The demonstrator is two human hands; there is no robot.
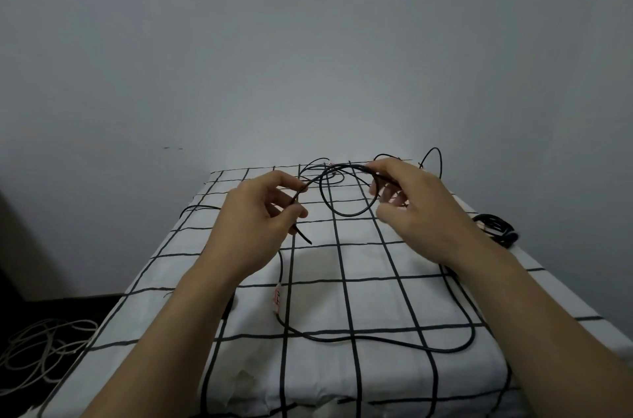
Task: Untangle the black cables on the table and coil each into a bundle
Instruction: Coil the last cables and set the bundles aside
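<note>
Grey bare wall (308, 40) stands behind the surface (318, 301), which is covered by a white cloth with black grid lines. The fingers of the left hand (260, 222) pinch a black cable (346, 215) near its free end. The fingers of the right hand (421, 212) grip the same cable, and one loop hangs between both hands, above the cloth. Another stretch of black cable (359, 337) lies near the front edge, and its small white-red label (277, 297) is too blurred to read. A coiled black bundle (496, 227) lies at the right edge. Pale cables (44, 345) lie on the floor at the left.
</note>
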